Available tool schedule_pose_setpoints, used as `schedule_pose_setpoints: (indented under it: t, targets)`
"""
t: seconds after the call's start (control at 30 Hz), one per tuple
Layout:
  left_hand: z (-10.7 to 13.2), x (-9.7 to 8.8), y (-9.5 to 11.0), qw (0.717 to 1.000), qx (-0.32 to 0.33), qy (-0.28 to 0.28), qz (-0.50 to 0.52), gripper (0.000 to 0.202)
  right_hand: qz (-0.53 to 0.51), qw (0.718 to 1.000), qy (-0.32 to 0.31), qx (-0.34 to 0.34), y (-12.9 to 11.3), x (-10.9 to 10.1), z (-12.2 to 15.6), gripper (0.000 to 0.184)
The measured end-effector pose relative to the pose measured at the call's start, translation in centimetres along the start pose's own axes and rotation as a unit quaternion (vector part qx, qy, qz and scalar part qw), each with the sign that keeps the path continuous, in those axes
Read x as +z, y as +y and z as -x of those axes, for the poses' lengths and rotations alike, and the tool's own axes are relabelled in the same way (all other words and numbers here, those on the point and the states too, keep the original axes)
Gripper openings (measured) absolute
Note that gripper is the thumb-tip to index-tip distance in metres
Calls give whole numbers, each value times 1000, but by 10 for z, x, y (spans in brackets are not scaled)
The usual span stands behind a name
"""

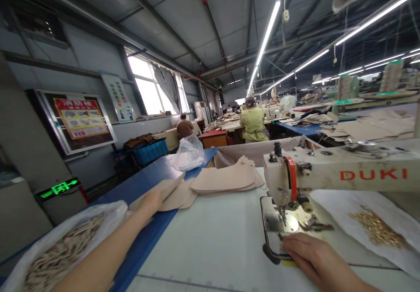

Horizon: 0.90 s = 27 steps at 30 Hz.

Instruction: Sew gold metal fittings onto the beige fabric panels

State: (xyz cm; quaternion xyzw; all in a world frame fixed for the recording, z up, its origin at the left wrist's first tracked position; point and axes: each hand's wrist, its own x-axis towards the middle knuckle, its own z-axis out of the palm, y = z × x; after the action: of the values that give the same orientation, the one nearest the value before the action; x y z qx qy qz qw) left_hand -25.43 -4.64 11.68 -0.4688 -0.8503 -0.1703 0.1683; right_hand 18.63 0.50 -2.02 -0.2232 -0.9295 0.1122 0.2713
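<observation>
My left hand (151, 202) reaches out to beige fabric pieces (179, 196) lying across the blue table's edge and touches the leftmost one. Its fingers are blurred and partly hidden, so I cannot tell how they grip. Beside them is a neat stack of beige fabric pieces (225, 178) on the pale sewing table (203, 239). My right hand (313, 255) rests at the front of the sewing machine's (328, 165) needle plate, fingers closed together with the tips down. Whatever they may pinch is hidden.
At the left sits a white plastic bag (114, 211) of small beige strips (65, 252). Gold metal parts (377, 226) lie on white sheeting (331, 200) beneath the machine arm. A clear plastic bag (190, 152) is on the blue table (131, 187). Persons sit farther ahead.
</observation>
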Motion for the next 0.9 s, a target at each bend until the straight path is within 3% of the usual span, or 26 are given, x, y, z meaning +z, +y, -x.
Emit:
schedule_pose_setpoints:
  t: [0.1,0.23,0.4,0.5,0.57,0.63,0.7,0.77,0.83,0.9]
  targets:
    - [4,-28,1,998,-32,43,-37,26,6,1000,8,-2,-2,-1,-1,28]
    - [39,-41,29,996,71,41,-44,32,25,999,18,-24,0,1,1,26]
    - [134,-8,99,969,229,-89,-18,21,84,992,67,-62,5,8,7,28]
    - [187,19,145,910,366,-197,17,19,125,986,67,-92,4,7,7,39]
    - [207,32,170,875,426,-222,54,23,133,983,43,-117,2,6,4,41]
    - [215,38,186,871,420,-243,81,28,129,982,14,-135,1,5,2,36]
    - [214,38,189,866,398,-278,122,34,116,983,-6,-142,0,4,-1,34]
    - [207,32,174,852,383,-297,200,37,97,986,-14,-137,0,4,-3,33]
    - [193,21,141,856,343,-259,287,32,84,988,-14,-129,1,4,-2,34]
    - [169,4,92,910,233,-165,302,24,88,989,-9,-119,3,5,-1,34]
